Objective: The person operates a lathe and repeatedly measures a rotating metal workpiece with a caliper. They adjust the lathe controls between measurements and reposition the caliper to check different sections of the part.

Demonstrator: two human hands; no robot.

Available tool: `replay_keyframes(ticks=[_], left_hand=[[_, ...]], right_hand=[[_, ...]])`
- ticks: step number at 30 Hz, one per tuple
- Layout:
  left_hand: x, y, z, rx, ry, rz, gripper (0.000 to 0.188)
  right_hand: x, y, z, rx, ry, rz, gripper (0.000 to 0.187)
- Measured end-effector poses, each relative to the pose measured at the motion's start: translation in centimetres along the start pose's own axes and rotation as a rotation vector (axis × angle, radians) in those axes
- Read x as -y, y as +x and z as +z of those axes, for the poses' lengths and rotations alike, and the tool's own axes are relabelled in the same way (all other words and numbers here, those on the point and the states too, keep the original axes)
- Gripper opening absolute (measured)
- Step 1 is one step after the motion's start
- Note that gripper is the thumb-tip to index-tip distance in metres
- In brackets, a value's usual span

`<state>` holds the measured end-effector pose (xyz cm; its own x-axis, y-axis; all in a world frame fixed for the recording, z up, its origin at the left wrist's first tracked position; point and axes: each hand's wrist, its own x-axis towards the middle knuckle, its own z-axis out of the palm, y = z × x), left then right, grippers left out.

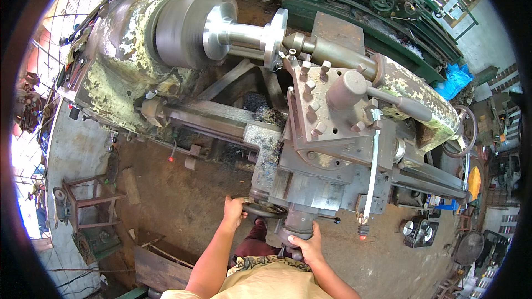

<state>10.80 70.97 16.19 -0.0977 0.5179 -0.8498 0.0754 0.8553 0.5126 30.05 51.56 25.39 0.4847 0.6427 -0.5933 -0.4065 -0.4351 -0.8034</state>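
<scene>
My left hand (235, 212) is closed round the left rim of the carriage handwheel (265, 209) on a large metal lathe. My right hand (308, 245) grips the cross-slide handle (293, 237), low at the front; part of that handle is hidden behind the fingers. Beyond them, a shiny flanged metal workpiece (247, 34) sits between the chuck (185, 30), blurred as if spinning, and the tailstock centre (299, 42). The square tool post (327, 102) stands close to the workpiece's right flange, its tool tip near the flange edge.
A red-tipped lever (363, 230) hangs right of my right hand. Metal chips (267, 115) lie by the carriage. Behind stands a green machine (296, 11), with a blue plastic bag (456, 80) at its right. A metal stand (91, 218) is left; a black tray (420, 238) lies right.
</scene>
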Motion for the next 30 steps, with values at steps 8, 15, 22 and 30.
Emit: replay_keyframes(ticks=[8, 15, 22, 30], left_hand=[[0.5, 0.4, 0.0, 0.016, 0.001, 0.012, 0.078], [0.4, 0.6, -0.1, 0.005, 0.04, 0.008, 0.087], [0.4, 0.6, -0.3, 0.032, 0.006, 0.027, 0.086], [0.8, -2.9, 1.9, -0.035, 0.088, 0.082, 0.101]], right_hand=[[-0.6, 0.6, -1.1, 0.139, 0.17, 0.082, 0.085], [-0.3, 0.5, -1.4, 0.207, 0.25, 0.095, 0.078], [-0.9, 0.8, -2.1, 0.25, 0.211, 0.125, 0.076], [-7.5, 5.1, -7.8, -0.202, 0.381, 0.092, 0.051]])
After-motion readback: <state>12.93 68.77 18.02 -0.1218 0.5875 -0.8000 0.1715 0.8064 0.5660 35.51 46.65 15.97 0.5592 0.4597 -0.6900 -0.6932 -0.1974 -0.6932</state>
